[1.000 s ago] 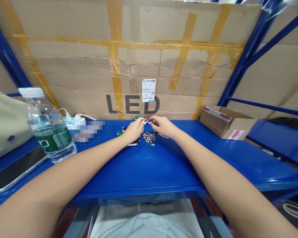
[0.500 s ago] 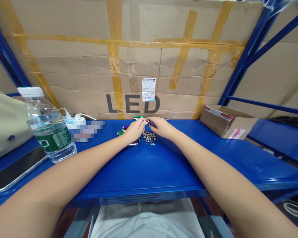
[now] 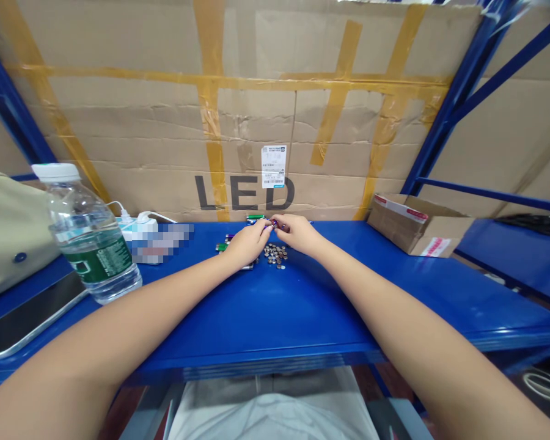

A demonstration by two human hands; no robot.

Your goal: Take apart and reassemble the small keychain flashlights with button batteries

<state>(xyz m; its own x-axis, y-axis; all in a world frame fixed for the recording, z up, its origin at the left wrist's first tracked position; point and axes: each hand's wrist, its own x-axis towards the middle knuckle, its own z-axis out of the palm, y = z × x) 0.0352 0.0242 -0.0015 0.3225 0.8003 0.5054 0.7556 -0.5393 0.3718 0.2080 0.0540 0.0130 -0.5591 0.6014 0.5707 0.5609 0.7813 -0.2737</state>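
Left hand (image 3: pixel 249 243) curled and palm down, fingertips pinched on a small purple-and-red item (image 3: pixel 274 224) right where the two hands meet, its exact kind too small to tell. Right hand (image 3: pixel 297 234) closed in the same way on that item, fingertips touching those of the left hand. Neither hand open, both bunched low over the far part of a blue steel shelf (image 3: pixel 256 311).

Directly below the hands, a loose pile of silver button cells (image 3: pixel 275 255), lying flat and overlapping, close to the heel of the right hand. Around the left hand, cylindrical batteries (image 3: pixel 222 247) in green and purple wrappers, some partly hidden beneath the palm. One more green battery (image 3: pixel 255 216) near the back edge of the shelf, just beyond the fingertips.

Farther left on the shelf, an upright water bottle (image 3: pixel 89 235) with a white cap and green label. Behind it, a white power strip (image 3: pixel 137 227) with a plugged-in cord, and just beside that, a pixelated patch (image 3: pixel 161 243). At the left edge, a tan bag (image 3: pixel 9 232) and a dark tablet (image 3: pixel 27 311) with a silver rim. Toward the right end, a small open carton (image 3: pixel 417 226). Along the back, a taped cardboard sheet (image 3: pixel 165 122) printed "LED", with a barcode label (image 3: pixel 274 166).
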